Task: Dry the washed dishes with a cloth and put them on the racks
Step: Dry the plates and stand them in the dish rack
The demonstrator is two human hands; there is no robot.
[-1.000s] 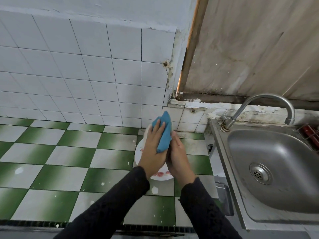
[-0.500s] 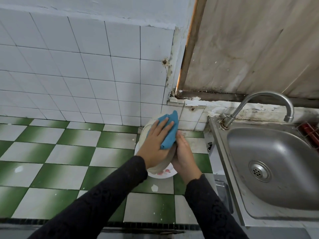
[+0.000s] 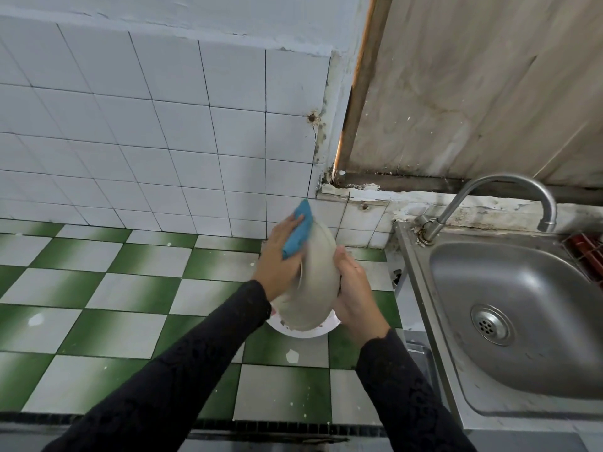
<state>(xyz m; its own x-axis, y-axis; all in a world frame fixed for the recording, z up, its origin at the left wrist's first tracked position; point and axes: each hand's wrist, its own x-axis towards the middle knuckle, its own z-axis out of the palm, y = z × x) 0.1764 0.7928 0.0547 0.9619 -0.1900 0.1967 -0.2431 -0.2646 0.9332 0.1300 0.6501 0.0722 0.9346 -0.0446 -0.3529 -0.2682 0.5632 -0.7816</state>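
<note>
While my left fingers (image 3: 294,222) lie curled over the blue cloth (image 3: 298,233), they press it against the upper edge of the beige dish (image 3: 315,282); I cannot see where that thumb sits, since the cloth and the dish hide it. The cloth folds over the rim, with one corner poking up above my knuckles. My left hand (image 3: 277,259) is on the left face of the dish, and my right hand (image 3: 355,295) holds the opposite side, its thumb (image 3: 341,256) laid against the curved back and the other fingers wrapped round behind, out of sight. Between the two hands the dish stands on edge, tilted a little to the left and held clear above the counter.

Directly beneath it a white plate (image 3: 303,334) lies flat on the green and white checked counter (image 3: 130,288), mostly hidden by the dish, with only its near rim showing. Both my forearms are in black sleeves (image 3: 195,370). Just to the right of my right hand is a steel sink (image 3: 522,305) with a curved tap (image 3: 496,194) at its back corner, and something red (image 3: 587,252) shows at the far right edge. White wall tiles (image 3: 163,125) rise behind the counter, and a stained wooden board (image 3: 473,93) stands above the sink.
</note>
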